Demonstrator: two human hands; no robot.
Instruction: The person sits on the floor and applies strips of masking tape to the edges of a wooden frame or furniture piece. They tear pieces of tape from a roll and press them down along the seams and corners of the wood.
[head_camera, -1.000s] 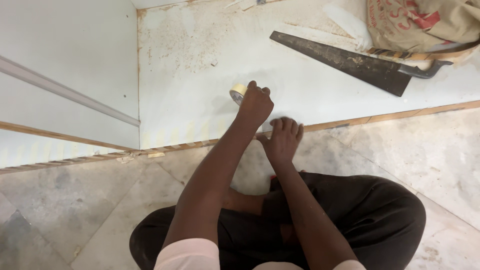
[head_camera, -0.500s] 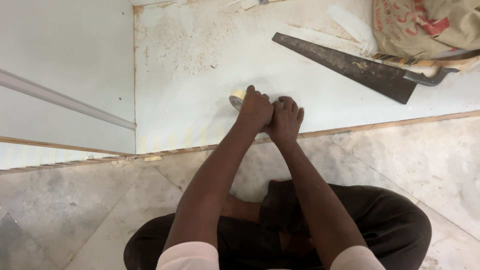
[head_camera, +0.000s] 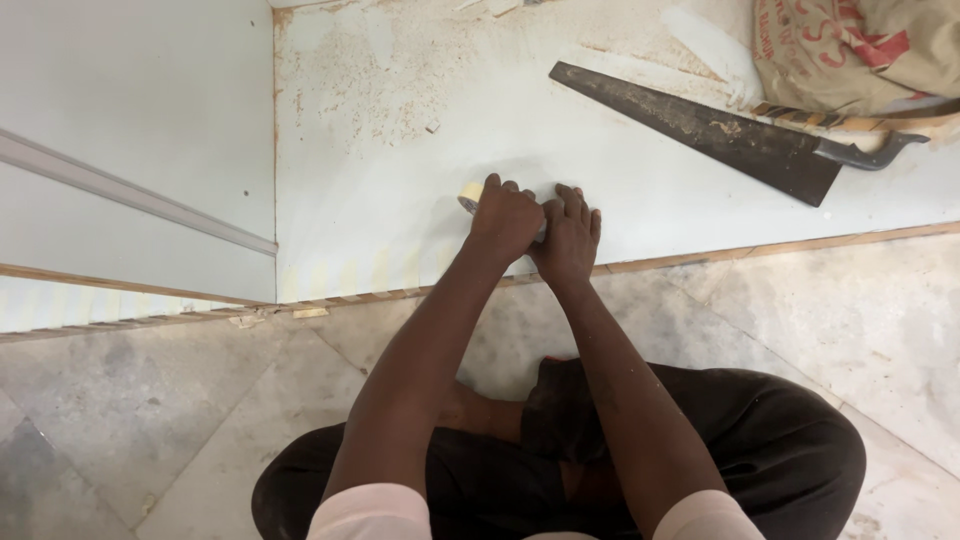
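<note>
My left hand (head_camera: 505, 217) is closed over a small yellowish roll-like object (head_camera: 470, 192) that rests on the white laminated board (head_camera: 400, 170); only one end of the object shows past my fingers. My right hand (head_camera: 568, 232) lies right beside the left, fingers spread and pressed flat on the board near its wooden front edge (head_camera: 700, 255). Both hands touch each other. What the object is exactly cannot be told.
A dark hand saw (head_camera: 720, 130) lies on the board at the upper right, its handle toward a printed sack (head_camera: 860, 50). Sawdust covers the far board. Another white panel (head_camera: 130, 150) lies at left. I sit cross-legged on a marble floor (head_camera: 140, 420).
My right hand has moved forward from the board's edge onto the board, next to the left hand. The left hand has stayed on the small object.
</note>
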